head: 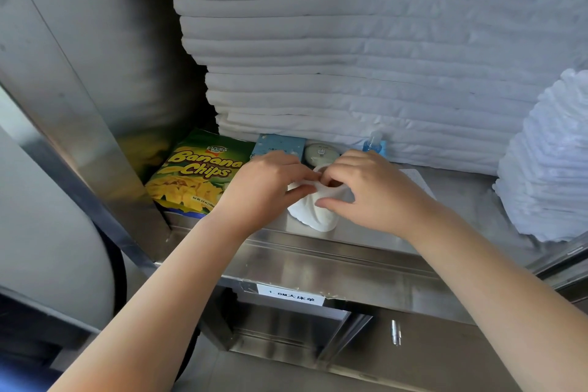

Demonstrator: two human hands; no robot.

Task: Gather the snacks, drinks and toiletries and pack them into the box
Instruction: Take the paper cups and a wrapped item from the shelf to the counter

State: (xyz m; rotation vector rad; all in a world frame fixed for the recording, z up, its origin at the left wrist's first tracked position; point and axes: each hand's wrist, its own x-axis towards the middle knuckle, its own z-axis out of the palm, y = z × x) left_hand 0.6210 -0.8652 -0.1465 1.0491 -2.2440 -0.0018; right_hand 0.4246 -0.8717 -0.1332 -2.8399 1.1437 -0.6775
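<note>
Stainless steel shelf (461, 197), stacked white linens (350, 57) behind, banana chips bag (194, 175) left

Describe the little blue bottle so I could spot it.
Find the tall stack of folded white linen on the steel shelf. At its foot, just beyond the right hand, stands the bottle: the only clear blue thing with a pale cap.

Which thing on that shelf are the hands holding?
The white pouch, pinched by left hand and right hand; the banana chips bag, blue box and blue bottle lie unheld.
</note>
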